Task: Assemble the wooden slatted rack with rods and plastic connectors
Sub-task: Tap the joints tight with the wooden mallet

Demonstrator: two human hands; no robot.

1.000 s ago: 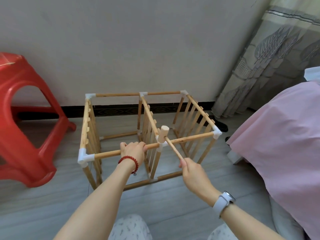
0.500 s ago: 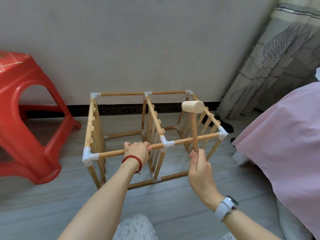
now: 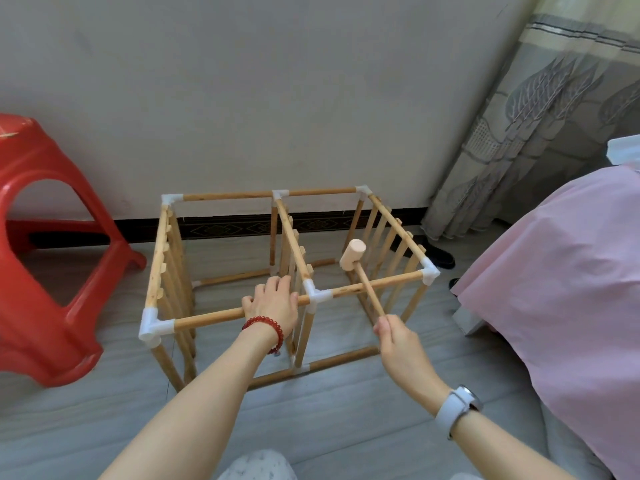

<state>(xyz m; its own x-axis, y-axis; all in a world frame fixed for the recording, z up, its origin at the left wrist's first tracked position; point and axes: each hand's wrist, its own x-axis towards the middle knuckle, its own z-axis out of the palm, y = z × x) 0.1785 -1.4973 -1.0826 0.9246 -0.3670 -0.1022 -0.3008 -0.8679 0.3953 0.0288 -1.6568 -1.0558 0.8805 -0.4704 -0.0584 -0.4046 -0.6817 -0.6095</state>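
Since half a second ago: swinging the mallet [image 3: 352, 254] down from upright to a forward slant, and sliding the right hand [image 3: 398, 336] lower and nearer the body. Left hand [image 3: 273, 299] staying on the near top rod [image 3: 207, 318], just left of the middle connector [image 3: 317, 294].

Right grip curling round the butt of the mallet handle; left grip wrapping over the rod, steadying the rack [image 3: 287, 271] on the floor [image 3: 104, 427].

Lying up and away from the right grip: the mallet's long axis, crossing above the near top rod to the right of the middle connector, with the head hanging beyond and right of that connector, apart from it. Likely aiming at the middle connector, so needing a swing leftward and down; right hand clearly the striking one, left hand sitting closer to the connector and at some risk from a stray blow.

Counting: one mallet, one rack, three slatted panels (left of, at, and right of the middle connector), six white connectors along the top frame, others showing at the base, some hidden. Standing left of the rack, one red stool [image 3: 41, 237].
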